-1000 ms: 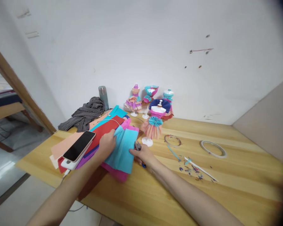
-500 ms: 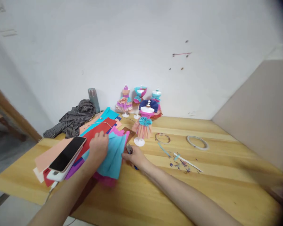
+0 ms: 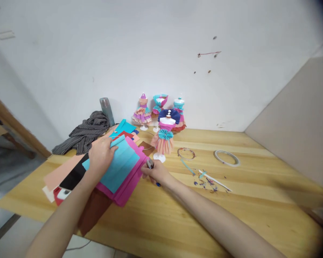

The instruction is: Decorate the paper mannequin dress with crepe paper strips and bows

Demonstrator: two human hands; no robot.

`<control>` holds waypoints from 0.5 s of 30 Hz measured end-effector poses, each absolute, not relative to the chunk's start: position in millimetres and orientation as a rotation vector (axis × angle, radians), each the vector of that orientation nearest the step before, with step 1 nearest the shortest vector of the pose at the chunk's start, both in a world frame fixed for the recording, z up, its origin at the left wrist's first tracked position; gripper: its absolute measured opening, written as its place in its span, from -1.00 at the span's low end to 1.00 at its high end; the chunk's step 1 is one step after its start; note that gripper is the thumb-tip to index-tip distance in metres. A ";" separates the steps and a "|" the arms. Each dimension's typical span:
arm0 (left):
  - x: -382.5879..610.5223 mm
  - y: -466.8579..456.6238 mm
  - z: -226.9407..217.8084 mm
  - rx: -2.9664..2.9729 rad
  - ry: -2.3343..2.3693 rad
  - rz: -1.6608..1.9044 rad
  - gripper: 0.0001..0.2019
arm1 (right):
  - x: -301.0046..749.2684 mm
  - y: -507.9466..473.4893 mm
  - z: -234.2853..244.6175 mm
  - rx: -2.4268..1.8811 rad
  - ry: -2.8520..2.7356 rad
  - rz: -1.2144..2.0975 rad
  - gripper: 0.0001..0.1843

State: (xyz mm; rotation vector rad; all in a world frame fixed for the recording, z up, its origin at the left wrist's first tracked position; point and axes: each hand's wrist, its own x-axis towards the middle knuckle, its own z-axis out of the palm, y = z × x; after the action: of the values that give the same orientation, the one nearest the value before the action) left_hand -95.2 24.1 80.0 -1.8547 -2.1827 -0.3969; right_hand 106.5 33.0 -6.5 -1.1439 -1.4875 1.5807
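My left hand (image 3: 101,156) is closed on the upper left edge of a turquoise crepe paper sheet (image 3: 121,165). Beneath it lies a larger magenta crepe sheet (image 3: 131,181), its lower right part showing. In my right hand (image 3: 157,171) is a pair of scissors (image 3: 150,163), metal end up and a blue handle part below the fist. That hand is at the magenta sheet's right edge; whether its fingers pinch the paper I cannot tell. Just behind stands a small dress form (image 3: 167,132) in a peach pleated skirt with a turquoise rosette and navy collar.
More dressed forms (image 3: 143,113) stand by the wall. Coloured paper (image 3: 61,172), a black phone (image 3: 74,175), striped cloth (image 3: 82,134) and a flask (image 3: 107,109) are at left. At right lie a tape roll (image 3: 226,158), a wire ring (image 3: 186,153), a white stick (image 3: 215,180) and scraps.
My left hand has moved left and up, drawing the turquoise sheet left so that more magenta shows. The papers now cover part of the phone. My right hand stays nearly in place with the scissors.
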 end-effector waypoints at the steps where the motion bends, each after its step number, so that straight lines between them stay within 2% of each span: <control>1: -93.4 21.9 80.5 -1.862 -2.187 -0.391 -0.79 | 105.2 32.7 -6.6 -1.142 -1.471 1.589 -0.91; 3: -86.8 15.7 77.6 -1.946 -2.159 -0.359 -0.81 | 101.7 30.4 -8.4 -1.139 -1.438 1.617 -0.99; 9: -61.0 -7.4 38.9 -2.706 -2.047 -0.195 -0.87 | 104.1 22.4 -18.8 -1.113 -1.403 1.690 -0.90; 11: -55.5 -11.1 20.4 -2.642 -1.998 -0.175 -0.86 | 110.0 22.8 -21.8 -1.125 -1.390 1.696 -0.89; 15: -49.9 -8.7 -9.5 -2.458 -2.009 -0.098 -0.64 | 119.2 24.1 -26.5 -1.161 -1.377 1.693 -0.88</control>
State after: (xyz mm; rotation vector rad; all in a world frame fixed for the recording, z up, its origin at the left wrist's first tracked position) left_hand -49.9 -8.7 -9.5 -2.4581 -2.0091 -0.0981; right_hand 119.2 24.1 -26.5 -1.1609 -1.3767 1.6927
